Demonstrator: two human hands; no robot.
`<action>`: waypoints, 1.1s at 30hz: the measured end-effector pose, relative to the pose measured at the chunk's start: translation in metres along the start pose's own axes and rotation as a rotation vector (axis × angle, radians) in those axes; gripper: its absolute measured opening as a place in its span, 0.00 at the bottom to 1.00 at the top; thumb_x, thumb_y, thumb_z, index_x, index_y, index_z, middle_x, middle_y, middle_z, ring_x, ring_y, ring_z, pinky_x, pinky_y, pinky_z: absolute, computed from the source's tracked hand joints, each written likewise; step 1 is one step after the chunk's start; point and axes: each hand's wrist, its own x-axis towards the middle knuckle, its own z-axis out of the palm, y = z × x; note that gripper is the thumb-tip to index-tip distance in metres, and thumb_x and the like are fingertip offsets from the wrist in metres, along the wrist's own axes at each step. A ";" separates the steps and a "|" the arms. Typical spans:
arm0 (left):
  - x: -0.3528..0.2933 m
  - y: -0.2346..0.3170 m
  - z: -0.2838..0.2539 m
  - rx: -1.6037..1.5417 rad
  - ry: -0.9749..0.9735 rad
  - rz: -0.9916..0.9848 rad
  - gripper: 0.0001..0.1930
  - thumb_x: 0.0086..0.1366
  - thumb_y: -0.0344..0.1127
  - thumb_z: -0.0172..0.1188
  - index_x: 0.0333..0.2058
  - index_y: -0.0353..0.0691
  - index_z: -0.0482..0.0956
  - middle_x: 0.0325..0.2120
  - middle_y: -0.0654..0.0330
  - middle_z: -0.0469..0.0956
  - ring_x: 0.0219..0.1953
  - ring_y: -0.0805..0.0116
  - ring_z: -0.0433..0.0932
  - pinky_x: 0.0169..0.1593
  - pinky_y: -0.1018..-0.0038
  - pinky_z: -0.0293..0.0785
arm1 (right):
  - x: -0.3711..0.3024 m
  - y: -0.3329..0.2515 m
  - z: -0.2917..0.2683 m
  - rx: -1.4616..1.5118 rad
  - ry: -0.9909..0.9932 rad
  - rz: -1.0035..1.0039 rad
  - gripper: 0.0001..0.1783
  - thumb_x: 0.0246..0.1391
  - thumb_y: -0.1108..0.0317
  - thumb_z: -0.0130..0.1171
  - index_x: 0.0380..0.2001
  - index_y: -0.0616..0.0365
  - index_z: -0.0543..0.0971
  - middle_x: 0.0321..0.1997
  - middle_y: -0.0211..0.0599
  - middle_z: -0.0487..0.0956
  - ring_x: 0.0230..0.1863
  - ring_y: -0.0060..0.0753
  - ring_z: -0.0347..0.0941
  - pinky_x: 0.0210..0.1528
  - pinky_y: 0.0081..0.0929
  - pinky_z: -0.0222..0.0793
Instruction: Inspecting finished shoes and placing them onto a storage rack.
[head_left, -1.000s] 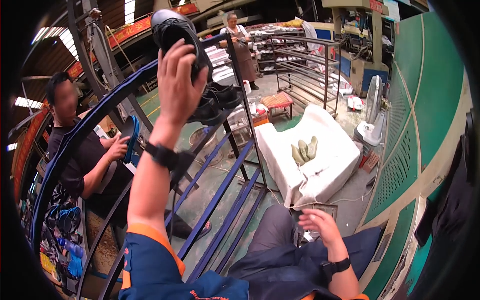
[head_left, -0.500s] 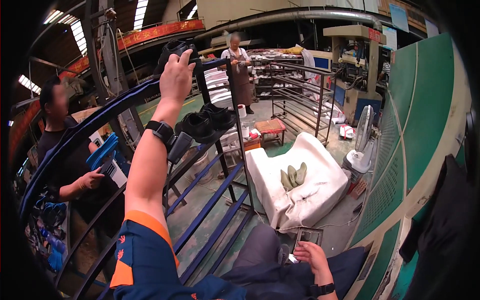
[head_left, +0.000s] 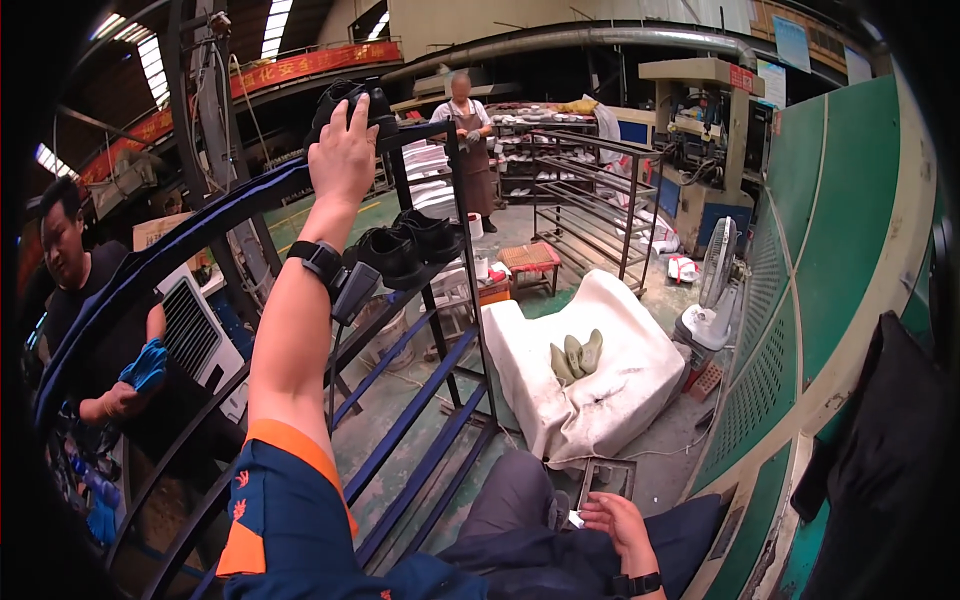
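Observation:
My left arm reaches up and forward. At its end my left hand (head_left: pixel 343 155) has its fingers closed over a black shoe (head_left: pixel 325 108) on the top rail of a metal rack (head_left: pixel 415 455); the thumb is hidden. Below and right of that hand, a pair of black lace-up shoes (head_left: pixel 408 250) sits on a lower bar of the rack. My right hand (head_left: pixel 615 520) is low by my lap, palm partly turned up, fingers stretched out and holding nothing. Close to its fingertips is a small white thing (head_left: pixel 576 519) that I cannot make out.
A white cloth-covered seat (head_left: pixel 600 400) bears several olive shoe-shaped pieces (head_left: pixel 577 355). A fan (head_left: pixel 712 290) stands beside a green panel (head_left: pixel 780 400) at right. On the left, a person holds blue items (head_left: pixel 145 368); another person in an apron (head_left: pixel 475 165) stands farther back.
My left hand stays at the shoe, its fingers now more bent over it. The person on the left has turned toward me and lowered the blue items. My right hand has barely moved.

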 end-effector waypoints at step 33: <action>-0.459 0.199 -0.209 -1.196 -1.123 -0.304 0.46 0.49 0.48 0.65 0.67 0.47 0.59 0.71 0.47 0.49 0.71 0.41 0.50 0.68 0.50 0.56 | 0.099 -0.020 0.015 -0.386 -0.072 0.094 0.19 0.61 0.52 0.56 0.48 0.50 0.78 0.35 0.30 0.81 0.32 0.28 0.79 0.30 0.28 0.76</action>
